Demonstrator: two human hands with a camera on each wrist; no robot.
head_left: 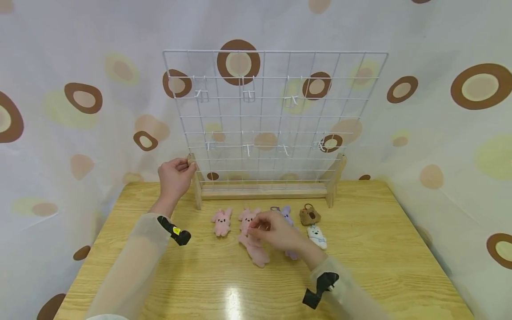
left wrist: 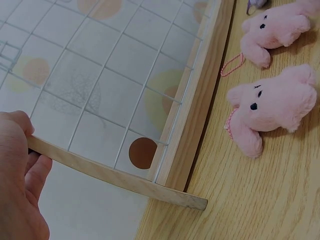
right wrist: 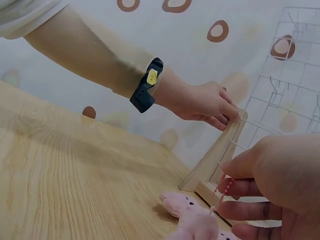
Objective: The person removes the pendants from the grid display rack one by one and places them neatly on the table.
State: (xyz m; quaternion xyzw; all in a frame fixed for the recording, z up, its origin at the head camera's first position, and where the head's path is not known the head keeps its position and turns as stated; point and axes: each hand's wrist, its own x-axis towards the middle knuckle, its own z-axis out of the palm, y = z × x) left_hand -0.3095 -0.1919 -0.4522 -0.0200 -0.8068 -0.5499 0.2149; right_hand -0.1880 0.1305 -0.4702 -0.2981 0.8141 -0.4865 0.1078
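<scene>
My left hand grips the upper end of the wooden side post of a white wire-grid display rack. In the right wrist view, my right hand pinches the pink bead chain of a pink plush keychain, which dangles below the fingers. Behind it on the table is a second pink plush keychain, partly covered by the right hand. A third pink plush keychain lies farther left, nearer the rack's left foot.
Several white hooks hang on the grid in two rows. Right of my right hand are purple plush, partly hidden, a brown plush keychain and a white plush. The wooden table meets a patterned backdrop.
</scene>
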